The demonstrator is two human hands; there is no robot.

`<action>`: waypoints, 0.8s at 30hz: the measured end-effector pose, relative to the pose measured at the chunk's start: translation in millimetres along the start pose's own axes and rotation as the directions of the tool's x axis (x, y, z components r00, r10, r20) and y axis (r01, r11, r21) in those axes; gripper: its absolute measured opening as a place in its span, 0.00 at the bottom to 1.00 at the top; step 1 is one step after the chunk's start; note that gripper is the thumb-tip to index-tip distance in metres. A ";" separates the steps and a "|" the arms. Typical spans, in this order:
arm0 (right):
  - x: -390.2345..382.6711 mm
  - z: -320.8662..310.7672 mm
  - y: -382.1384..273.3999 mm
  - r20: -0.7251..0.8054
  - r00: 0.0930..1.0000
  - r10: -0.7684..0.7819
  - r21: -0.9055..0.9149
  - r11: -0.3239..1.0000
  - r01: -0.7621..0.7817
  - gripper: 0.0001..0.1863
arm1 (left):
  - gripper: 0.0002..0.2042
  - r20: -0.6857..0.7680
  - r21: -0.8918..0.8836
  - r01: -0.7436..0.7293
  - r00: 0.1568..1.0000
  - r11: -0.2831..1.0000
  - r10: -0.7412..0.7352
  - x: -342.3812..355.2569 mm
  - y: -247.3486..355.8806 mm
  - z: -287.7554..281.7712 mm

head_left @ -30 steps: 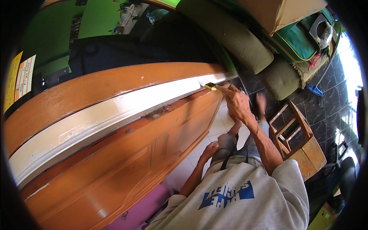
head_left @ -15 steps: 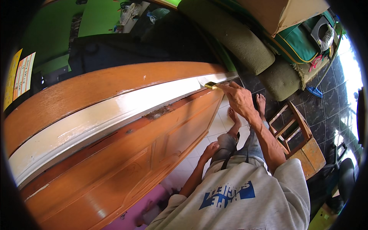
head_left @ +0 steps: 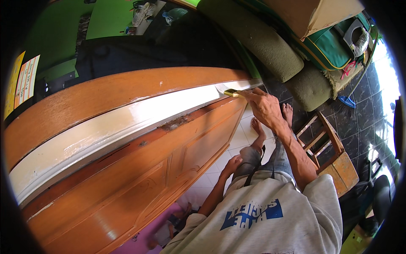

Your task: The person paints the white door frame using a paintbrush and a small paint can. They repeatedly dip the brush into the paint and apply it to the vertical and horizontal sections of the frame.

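My right hand is closed around the handle of a paintbrush with a yellowish ferrule. Its pale bristles touch the white-painted stretch of a long moulded wooden strip. White coats this strip toward its right end, while farther left it looks cream and glossy. Down by my left thigh, my left hand rests with fingers loosely extended; I see nothing in it. An orange-brown panelled door lies below the strip, and an orange-brown wooden rail runs above it.
Dark glass backs the rail, with striped paper at its left. Rolled olive carpets, a green bag and a cardboard box are piled at upper right. A wooden stool stands by my right side. A blue broom head lies beyond.
The paintbrush has shifted slightly leftward along the white strip, and its handle is now a little flatter. My left hand has stayed by my thigh.
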State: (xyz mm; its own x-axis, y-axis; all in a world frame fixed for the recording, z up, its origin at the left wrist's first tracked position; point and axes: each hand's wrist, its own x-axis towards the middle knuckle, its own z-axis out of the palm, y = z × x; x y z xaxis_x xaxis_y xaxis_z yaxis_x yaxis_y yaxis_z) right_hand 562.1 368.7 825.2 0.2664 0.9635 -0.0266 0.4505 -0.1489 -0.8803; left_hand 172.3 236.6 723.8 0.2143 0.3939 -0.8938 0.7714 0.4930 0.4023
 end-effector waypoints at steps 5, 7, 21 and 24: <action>-0.4 0.1 -2.1 -0.023 0.998 -0.058 -0.014 0.998 0.058 0.19 | 0.29 0.013 -0.003 -0.013 1.000 1.000 0.013 0.4 -2.8 -0.5; -1.8 4.1 -1.5 -0.051 0.993 -0.111 -0.031 0.994 0.109 0.19 | 0.29 0.019 0.000 -0.020 1.000 1.000 0.020 0.3 -1.2 -1.1; -2.1 -13.3 -27.0 0.030 0.998 -0.060 -0.069 0.996 0.062 0.20 | 0.27 0.013 -0.025 -0.017 1.000 1.000 0.017 -0.4 4.4 -0.4; -0.4 -18.8 -32.3 0.020 0.999 -0.049 -0.082 0.995 0.051 0.23 | 0.28 0.019 -0.044 -0.006 1.000 0.999 0.007 -0.9 4.1 0.0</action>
State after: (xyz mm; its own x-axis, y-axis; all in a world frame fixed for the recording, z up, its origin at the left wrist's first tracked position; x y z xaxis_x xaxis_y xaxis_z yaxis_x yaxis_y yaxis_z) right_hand 563.5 368.9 862.6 0.2269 0.9739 0.0074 0.5319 -0.1176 -0.8386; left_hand 175.2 238.3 726.3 0.2312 0.3826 -0.8945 0.7432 0.5239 0.4162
